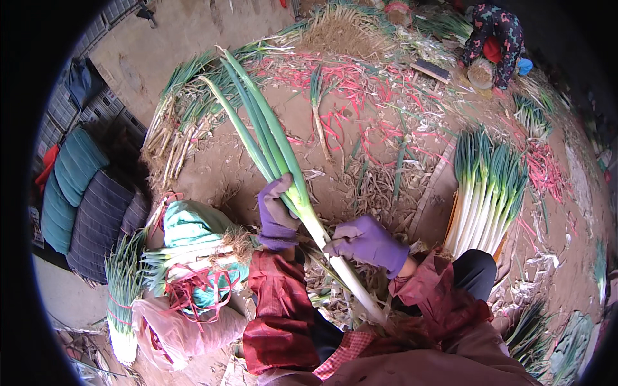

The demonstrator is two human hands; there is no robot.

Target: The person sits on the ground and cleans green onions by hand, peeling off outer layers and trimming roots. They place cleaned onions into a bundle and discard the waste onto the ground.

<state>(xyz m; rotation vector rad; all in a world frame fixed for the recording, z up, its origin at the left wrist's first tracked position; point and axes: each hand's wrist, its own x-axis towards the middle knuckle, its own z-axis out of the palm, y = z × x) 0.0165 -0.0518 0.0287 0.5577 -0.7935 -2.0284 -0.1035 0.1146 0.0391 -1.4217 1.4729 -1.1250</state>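
One large green onion (pixel 300 212) slants across the middle of the head view, leaves up and to the left, white stalk toward my lap. My left hand (pixel 279 212), in a purple glove, is wrapped around it where the leaves begin. Lower down, the gloved fingers of my right hand (pixel 369 243) pinch the white stalk. The root end is hard to make out against my clothes. To the right, a bundle of trimmed green onions (pixel 485 193) with clean white stalks lies beside my knee.
On the left are a tied onion bundle (pixel 118 294), a pink plastic bag (pixel 188 333), red ties (pixel 205 289) and a green cloth (pixel 193 222). Untrimmed onions (pixel 178 130) lie farther off. Red strips (pixel 333 77) and peelings litter the dirt floor. A person (pixel 497 43) bends over a bundle at the upper right.
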